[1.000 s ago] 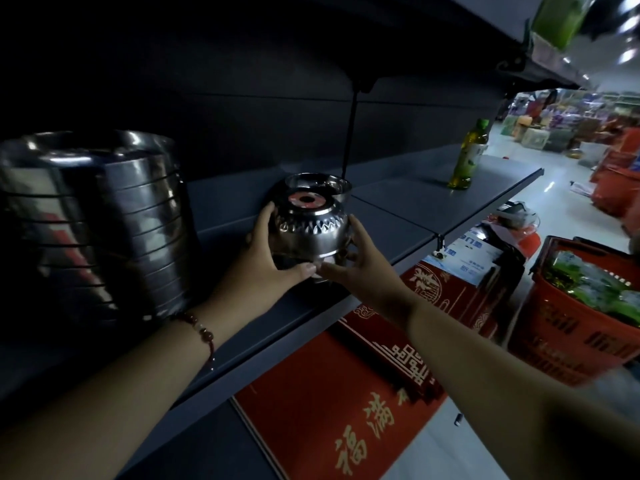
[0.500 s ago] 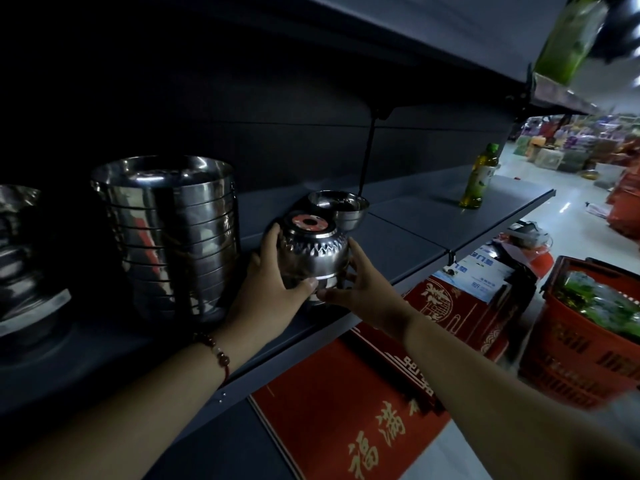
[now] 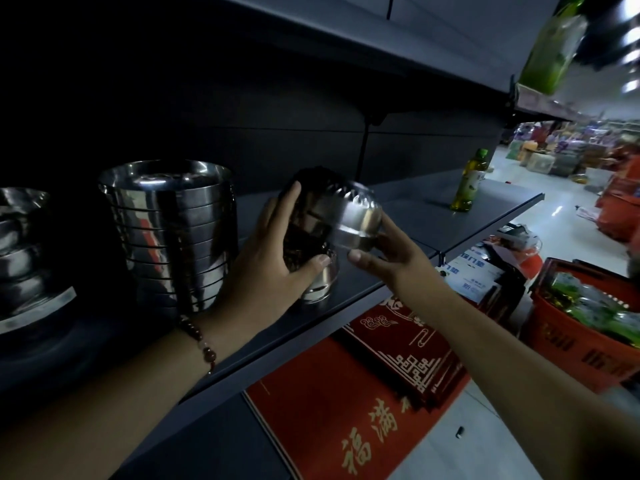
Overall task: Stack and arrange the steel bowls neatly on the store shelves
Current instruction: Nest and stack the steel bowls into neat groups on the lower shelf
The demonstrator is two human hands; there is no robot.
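Observation:
Both hands hold a small steel bowl (image 3: 349, 216) with a scalloped pattern, tilted on its side above the grey shelf (image 3: 408, 216). My left hand (image 3: 277, 251) grips its left side and my right hand (image 3: 384, 252) supports its base from below right. Under it another small steel bowl (image 3: 320, 284) stands on the shelf, partly hidden by my left hand. To the left rises a tall stack of larger steel bowls (image 3: 176, 233). A further steel stack (image 3: 24, 251) stands at the far left, cut by the frame edge.
A green bottle (image 3: 469, 181) stands on the shelf to the right. An upper shelf (image 3: 450, 46) overhangs. Below lie red mats (image 3: 346, 393) and boxes; a red basket (image 3: 581, 337) of goods sits on the floor at right.
The small bowl has been lifted off the shelf and tipped onto its side between both hands. The view has shifted left, bringing the tall stack nearer the centre.

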